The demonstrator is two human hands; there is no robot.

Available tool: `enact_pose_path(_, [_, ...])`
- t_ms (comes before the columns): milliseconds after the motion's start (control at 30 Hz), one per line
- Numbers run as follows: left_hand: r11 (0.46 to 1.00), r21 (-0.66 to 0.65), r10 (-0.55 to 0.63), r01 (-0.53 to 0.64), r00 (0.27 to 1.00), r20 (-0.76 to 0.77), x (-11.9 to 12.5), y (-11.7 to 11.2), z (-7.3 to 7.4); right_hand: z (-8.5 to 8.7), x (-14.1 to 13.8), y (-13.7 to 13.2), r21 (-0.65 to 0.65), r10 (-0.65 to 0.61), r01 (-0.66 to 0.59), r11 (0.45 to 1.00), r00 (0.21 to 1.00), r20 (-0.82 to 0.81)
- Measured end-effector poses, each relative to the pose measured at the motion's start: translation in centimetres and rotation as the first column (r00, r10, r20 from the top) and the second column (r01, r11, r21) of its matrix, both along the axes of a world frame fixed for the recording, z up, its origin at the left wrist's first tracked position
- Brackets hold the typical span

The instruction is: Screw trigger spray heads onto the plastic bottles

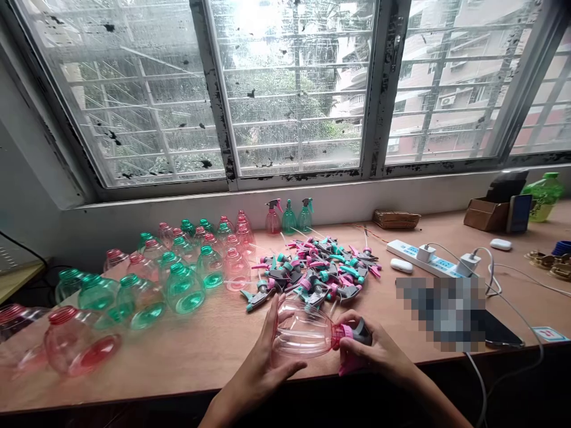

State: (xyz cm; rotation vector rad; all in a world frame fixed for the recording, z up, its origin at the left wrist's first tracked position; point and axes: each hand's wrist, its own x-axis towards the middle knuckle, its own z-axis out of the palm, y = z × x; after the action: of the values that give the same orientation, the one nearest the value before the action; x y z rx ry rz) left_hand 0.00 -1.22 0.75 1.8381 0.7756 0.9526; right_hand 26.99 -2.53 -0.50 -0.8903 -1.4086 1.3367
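A clear pink spray bottle [303, 333] lies on its side in the air above the table's front edge, its neck pointing right. My left hand [267, 351] is wrapped round the bottle's base end, thumb below and fingers behind. At the neck, my right hand [368, 348] grips the pink and grey trigger sprayer head [357, 333], which sits on the bottle's mouth. How tightly the head is screwed on cannot be seen. Just behind the bottle is a pile of loose trigger sprayer heads [316, 267] in pink, teal and grey.
Many open pink and green bottles [185, 288] stand on the left of the table [200, 356]. Three bottles with sprayers [288, 217] stand by the wall. To the right are a power strip [423, 258] with cables, a white case [401, 266], a dark phone [502, 330] and a cardboard box [486, 214].
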Motion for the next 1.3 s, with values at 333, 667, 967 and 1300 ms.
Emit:
enact_pose_path(333, [1.0,0.006,0.008,-0.008,1.0,0.016,-0.1,-0.1,-0.4,-0.2,0.0,0.0,0.008,-0.029,0.029,1.0,0.999,0.017])
enact_pose_path(667, [0.997,-0.074,0.008,-0.007,1.0,0.004,0.1,-0.8,1.0,-0.1,0.1,0.0,0.009,-0.03,0.03,1.0,0.999,0.038])
enact_pose_path(967, [1.0,-0.002,0.026,-0.026,1.0,0.017,0.3,-0.5,0.3,0.2,0.0,-0.1,0.016,-0.005,0.004,1.0,0.999,0.041])
enact_pose_path(1300, [0.999,-0.035,0.025,-0.025,1.0,-0.015,0.1,-0.5,0.7,0.2,0.1,-0.1,0.015,-0.039,0.038,0.999,0.999,0.039])
